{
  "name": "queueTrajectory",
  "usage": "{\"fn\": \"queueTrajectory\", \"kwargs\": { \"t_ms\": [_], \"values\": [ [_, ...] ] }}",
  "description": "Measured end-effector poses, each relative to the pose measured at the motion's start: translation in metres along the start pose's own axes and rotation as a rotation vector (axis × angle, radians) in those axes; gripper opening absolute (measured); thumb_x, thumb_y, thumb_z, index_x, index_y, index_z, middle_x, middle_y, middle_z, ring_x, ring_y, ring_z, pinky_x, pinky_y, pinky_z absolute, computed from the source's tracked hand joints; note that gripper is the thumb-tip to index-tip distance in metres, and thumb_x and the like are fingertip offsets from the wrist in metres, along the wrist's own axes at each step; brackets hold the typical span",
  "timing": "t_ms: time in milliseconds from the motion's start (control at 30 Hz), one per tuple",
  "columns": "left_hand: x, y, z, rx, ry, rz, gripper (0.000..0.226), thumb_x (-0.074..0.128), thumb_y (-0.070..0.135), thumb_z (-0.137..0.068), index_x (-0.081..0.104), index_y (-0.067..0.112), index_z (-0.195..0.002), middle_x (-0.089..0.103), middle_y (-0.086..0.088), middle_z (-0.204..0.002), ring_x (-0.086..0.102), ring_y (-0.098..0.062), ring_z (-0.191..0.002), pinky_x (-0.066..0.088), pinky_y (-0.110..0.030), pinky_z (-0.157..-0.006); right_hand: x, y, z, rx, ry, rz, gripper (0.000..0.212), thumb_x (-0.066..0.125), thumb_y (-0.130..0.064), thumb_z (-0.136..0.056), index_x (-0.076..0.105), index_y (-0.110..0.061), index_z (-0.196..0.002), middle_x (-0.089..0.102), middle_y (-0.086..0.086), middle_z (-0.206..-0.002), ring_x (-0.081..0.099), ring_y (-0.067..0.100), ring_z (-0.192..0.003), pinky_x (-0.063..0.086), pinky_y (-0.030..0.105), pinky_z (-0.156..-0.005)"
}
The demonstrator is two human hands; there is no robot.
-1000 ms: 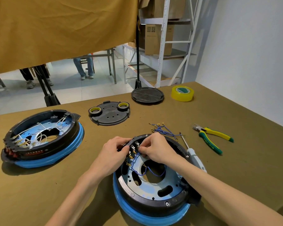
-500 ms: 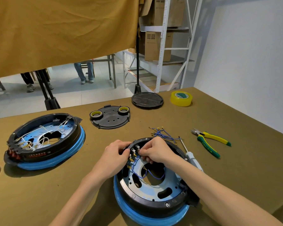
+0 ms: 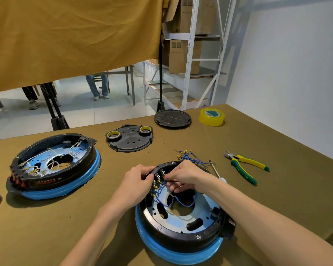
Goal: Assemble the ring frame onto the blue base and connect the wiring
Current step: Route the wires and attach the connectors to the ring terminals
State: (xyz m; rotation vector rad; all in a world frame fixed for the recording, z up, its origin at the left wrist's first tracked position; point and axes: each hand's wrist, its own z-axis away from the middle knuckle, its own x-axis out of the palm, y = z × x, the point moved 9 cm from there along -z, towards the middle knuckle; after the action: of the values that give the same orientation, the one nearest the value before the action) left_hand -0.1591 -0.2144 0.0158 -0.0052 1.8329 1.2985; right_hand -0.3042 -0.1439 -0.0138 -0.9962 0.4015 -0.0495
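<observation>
Both hands have barely shifted over the last second, staying bunched at the far-left rim of the black ring frame (image 3: 181, 239), which sits on the blue base (image 3: 173, 255) near the front of the worktop (image 3: 65, 227). Left hand (image 3: 136, 184) curls over the rim from outside, fingertips gripping the terminal block there. Right hand (image 3: 183, 176) reaches in from the right, wrist raised, fingers bent and pinching a blue wire (image 3: 181, 203) at the terminals; its loops hang over the base's central opening. Spare blue wires (image 3: 188, 156) lie just beyond, with pliers (image 3: 246, 167) further right.
</observation>
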Motion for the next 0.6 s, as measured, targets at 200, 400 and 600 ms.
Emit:
{"fn": "queueTrajectory", "kwargs": {
  "t_ms": [200,400,600],
  "values": [
    [-0.0007,-0.0038,-0.001,-0.023,-0.011,0.034,0.033,0.053,0.021,-0.104,0.069,0.029,-0.131,0.063,0.009,-0.11,0.06,-0.009,-0.105,0.05,-0.038,-0.096,-0.0004,0.001,-0.0012,0.021,0.033,-0.039,0.013,0.07,-0.011,-0.096,0.072,0.002,-0.093,0.068,0.006,-0.062,0.067,0.014,-0.051,0.055,0.021,-0.047],
    [0.0006,-0.0021,-0.001,-0.015,0.015,-0.008,0.034,0.052,0.018,-0.104,0.069,0.026,-0.132,0.062,0.005,-0.111,0.059,-0.017,-0.108,0.048,-0.038,-0.099,0.0012,0.002,-0.0039,0.056,0.063,-0.102,0.01,0.069,-0.003,-0.096,0.068,0.005,-0.089,0.066,0.008,-0.054,0.063,0.013,-0.043,0.054,0.022,-0.047],
    [0.0006,-0.0039,-0.0017,-0.043,-0.012,0.028,0.034,0.052,0.021,-0.105,0.067,0.024,-0.135,0.062,0.003,-0.119,0.059,-0.016,-0.114,0.049,-0.039,-0.102,0.0014,0.0051,0.0015,0.052,0.03,-0.106,0.017,0.07,-0.011,-0.097,0.07,0.007,-0.096,0.069,0.009,-0.061,0.068,0.015,-0.051,0.058,0.023,-0.052]
  ]
}}
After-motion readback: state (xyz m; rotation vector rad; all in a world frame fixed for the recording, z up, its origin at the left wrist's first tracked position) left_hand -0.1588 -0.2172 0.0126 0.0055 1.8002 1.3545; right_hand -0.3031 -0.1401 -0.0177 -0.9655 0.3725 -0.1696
